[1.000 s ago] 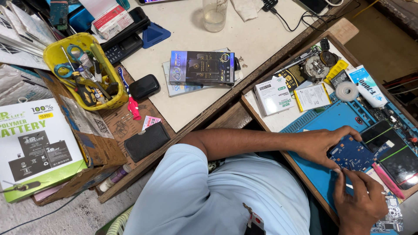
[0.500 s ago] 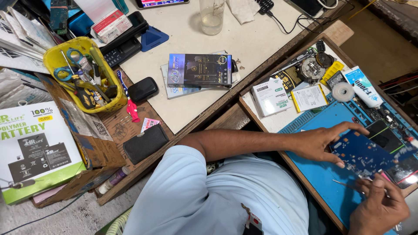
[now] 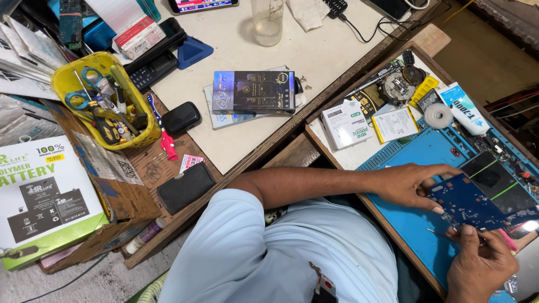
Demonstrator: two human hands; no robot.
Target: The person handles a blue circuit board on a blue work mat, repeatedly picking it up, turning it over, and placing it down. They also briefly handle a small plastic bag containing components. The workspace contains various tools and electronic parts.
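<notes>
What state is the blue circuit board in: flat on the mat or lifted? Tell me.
Lifted and tilted: the left hand grips the blue circuit board by its edge above the blue mat, while the right hand works beneath it.

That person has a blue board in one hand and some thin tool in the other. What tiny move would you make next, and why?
Probably bring the thin tool up to the blue circuit board's near edge. The left hand holds the board tilted above the blue mat, and the right hand has the tool's tip just short of that edge, so a small nudge should make contact.
</notes>
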